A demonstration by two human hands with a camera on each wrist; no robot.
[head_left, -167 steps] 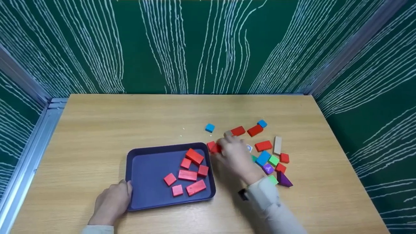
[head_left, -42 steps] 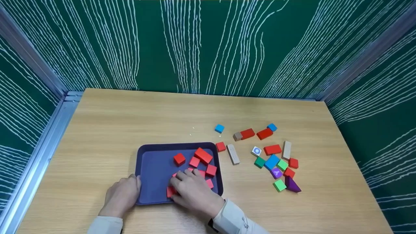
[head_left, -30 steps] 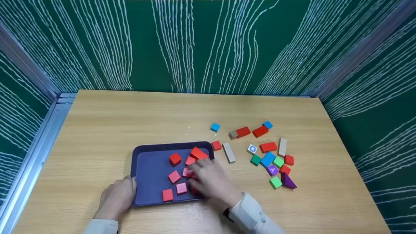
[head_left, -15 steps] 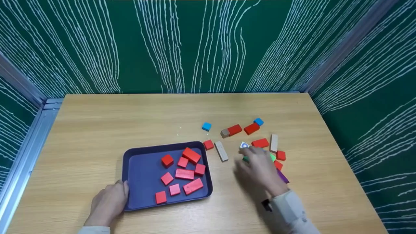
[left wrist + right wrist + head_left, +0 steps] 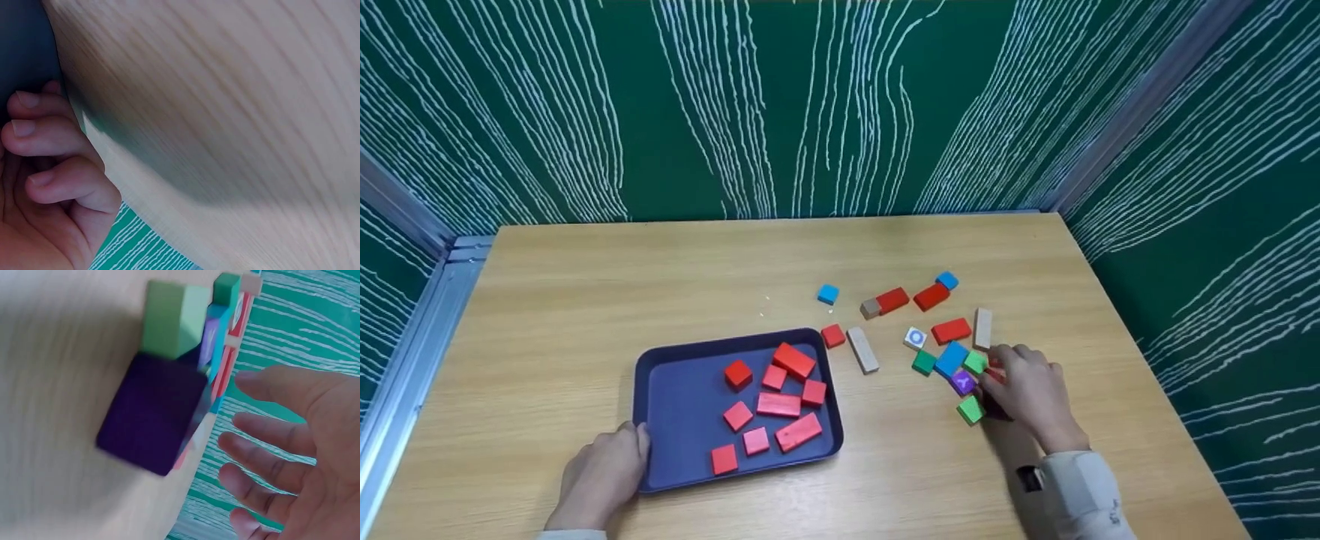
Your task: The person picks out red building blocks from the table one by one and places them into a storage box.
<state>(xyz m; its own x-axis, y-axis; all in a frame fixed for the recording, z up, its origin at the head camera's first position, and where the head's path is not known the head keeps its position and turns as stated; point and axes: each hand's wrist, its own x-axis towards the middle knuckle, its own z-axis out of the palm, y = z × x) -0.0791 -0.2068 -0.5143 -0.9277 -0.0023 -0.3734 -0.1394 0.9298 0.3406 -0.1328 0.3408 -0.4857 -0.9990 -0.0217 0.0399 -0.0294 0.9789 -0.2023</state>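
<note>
Once the right hand point(image 5: 1035, 397) had left the navy rectangular plastic tray point(image 5: 679, 420), it crossed the pale wood-grain table point(image 5: 585, 300) to the far right end of the loose pieces, coming in beside a small, partly hidden red block point(image 5: 996, 367). Right wrist view: fingers apart and lightly bent, nothing seen between them. Whether a fingertip touched the red block could not be told. A blurred dark purple block point(image 5: 149, 413) showed before the hand, next to a light green block point(image 5: 169, 320).

Left hand point(image 5: 604, 465): clamped on the tray's left edge, thumb above, fingers curled against the side, as in the earlier views. The two hands were well apart.

Tray contents: nine red blocks point(image 5: 778, 405), cubes and oblongs, apparently painted wood. Seven were counted several seconds earlier; both additions were cubes, one at the upper left of the group, one at the lower left. Over the last half second the count did not change, while the oblong blue block point(image 5: 951, 358) and the purple cube with a white mark point(image 5: 962, 383) came out from under the right hand.

Outside the tray: a red cube point(image 5: 832, 335) just beside its upper right corner, and three red oblong blocks point(image 5: 952, 331) farther right.

Judgement: the latest placement looked complete, leaving the right hand between pieces and the tray steadied.
</note>
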